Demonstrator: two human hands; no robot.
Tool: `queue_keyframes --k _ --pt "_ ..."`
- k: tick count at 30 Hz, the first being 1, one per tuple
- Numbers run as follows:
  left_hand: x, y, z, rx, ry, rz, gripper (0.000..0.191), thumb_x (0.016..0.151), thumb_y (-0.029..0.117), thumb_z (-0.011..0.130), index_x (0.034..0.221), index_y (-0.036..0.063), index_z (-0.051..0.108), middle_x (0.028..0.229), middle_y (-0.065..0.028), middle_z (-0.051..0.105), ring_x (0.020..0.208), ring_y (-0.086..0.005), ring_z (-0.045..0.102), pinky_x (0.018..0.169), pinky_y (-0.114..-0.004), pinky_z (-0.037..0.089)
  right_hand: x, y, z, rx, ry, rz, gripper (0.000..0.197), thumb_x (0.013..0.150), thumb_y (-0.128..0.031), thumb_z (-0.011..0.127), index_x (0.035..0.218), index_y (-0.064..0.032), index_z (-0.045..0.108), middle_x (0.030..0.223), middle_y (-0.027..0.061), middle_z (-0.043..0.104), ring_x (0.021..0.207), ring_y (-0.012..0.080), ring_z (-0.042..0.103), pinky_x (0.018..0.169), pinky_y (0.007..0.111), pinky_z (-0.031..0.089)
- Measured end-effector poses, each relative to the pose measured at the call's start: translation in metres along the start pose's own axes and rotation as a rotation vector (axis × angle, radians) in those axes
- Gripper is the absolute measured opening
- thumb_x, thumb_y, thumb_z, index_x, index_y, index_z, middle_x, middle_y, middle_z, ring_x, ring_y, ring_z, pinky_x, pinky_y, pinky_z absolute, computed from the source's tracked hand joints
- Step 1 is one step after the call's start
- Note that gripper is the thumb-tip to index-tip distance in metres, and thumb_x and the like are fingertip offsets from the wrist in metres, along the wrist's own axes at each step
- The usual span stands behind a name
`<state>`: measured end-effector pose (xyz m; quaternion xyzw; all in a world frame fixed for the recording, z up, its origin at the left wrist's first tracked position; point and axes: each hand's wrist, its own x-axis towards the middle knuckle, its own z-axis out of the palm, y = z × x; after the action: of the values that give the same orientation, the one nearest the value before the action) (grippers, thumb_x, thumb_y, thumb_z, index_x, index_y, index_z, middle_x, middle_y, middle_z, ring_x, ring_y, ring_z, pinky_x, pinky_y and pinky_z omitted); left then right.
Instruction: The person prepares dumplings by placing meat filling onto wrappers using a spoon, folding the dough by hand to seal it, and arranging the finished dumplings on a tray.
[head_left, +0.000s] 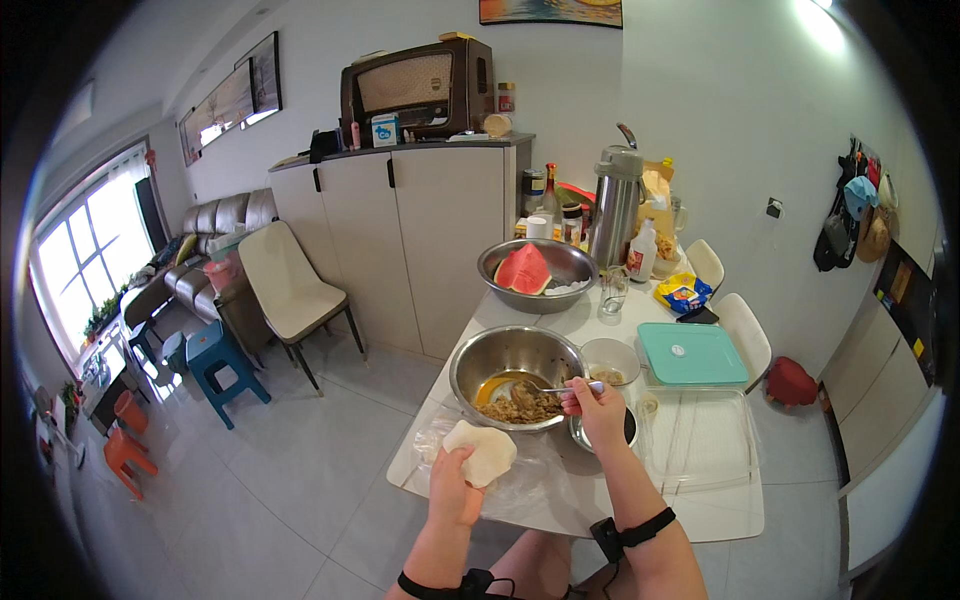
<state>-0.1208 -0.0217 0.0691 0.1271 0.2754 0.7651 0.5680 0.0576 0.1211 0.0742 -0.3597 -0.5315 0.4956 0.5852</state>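
My left hand (456, 480) holds a flat, round dough wrapper (481, 453) near the table's front edge. In my right hand (592, 409) is a metal spoon (559, 390), its bowl end in the brown minced filling (519, 406). That filling, with orange liquid beside it, lies in a large stainless steel bowl (480, 360). A smaller metal bowl (576, 435) with dark contents sits partly behind my right hand. Just behind it stands a clear bowl (626, 352) with a little food in it. Under my left hand and the wrapper, clear plastic film (525, 487) covers part of the tabletop.
On the right of the table (720, 521) are a clear plastic tray (701, 442) and a teal-lidded container (694, 354). Farther back stand a steel bowl (499, 294) with watermelon (523, 270), a drinking glass (613, 291), a white bottle (642, 251) and a steel vacuum flask (615, 210).
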Motion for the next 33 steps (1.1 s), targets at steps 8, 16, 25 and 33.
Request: queue_keyframes --k 8,16,25,33 --pt "-0.001 0.002 -0.001 -0.011 0.012 -0.011 0.038 0.085 0.003 0.045 0.123 0.0011 0.045 0.116 -0.0124 0.055 0.107 -0.0282 0.057 0.090 -0.043 0.050 0.004 -0.011 -0.008 0.154 0.098 0.170 0.023 0.092 -0.017 0.057 0.090 0.0053 0.061 0.075 0.0117 0.065 0.061 0.0141 0.062 0.057 0.024 0.054" --pt "-0.002 0.003 0.002 -0.031 -0.014 -0.003 0.038 0.086 0.003 0.045 0.123 0.0009 0.045 0.117 -0.0125 0.055 0.108 -0.0282 0.057 0.091 -0.043 0.049 0.006 -0.012 -0.016 0.283 0.178 0.233 0.020 0.091 -0.014 0.057 0.092 0.0054 0.060 0.078 0.0128 0.064 0.063 0.0158 0.063 0.056 0.023 0.055" --pt "0.001 0.002 -0.002 -0.029 -0.023 -0.015 0.038 0.086 0.003 0.045 0.124 0.0000 0.045 0.117 -0.0130 0.055 0.109 -0.0288 0.056 0.092 -0.043 0.049 0.006 -0.003 -0.012 -0.279 0.000 -0.022 0.020 0.089 -0.015 0.060 0.089 0.0039 0.064 0.071 0.0103 0.065 0.061 0.0176 0.063 0.056 0.027 0.051" --pt "-0.001 0.007 0.005 -0.038 -0.019 0.006 0.039 0.085 0.003 0.045 0.124 -0.0010 0.045 0.117 -0.0136 0.055 0.108 -0.0286 0.057 0.091 -0.042 0.049 -0.004 -0.049 -0.001 -0.717 -0.221 -0.429 0.014 0.086 -0.016 0.061 0.087 -0.0028 0.068 0.076 0.0140 0.065 0.070 0.0306 0.061 0.063 0.038 0.047"
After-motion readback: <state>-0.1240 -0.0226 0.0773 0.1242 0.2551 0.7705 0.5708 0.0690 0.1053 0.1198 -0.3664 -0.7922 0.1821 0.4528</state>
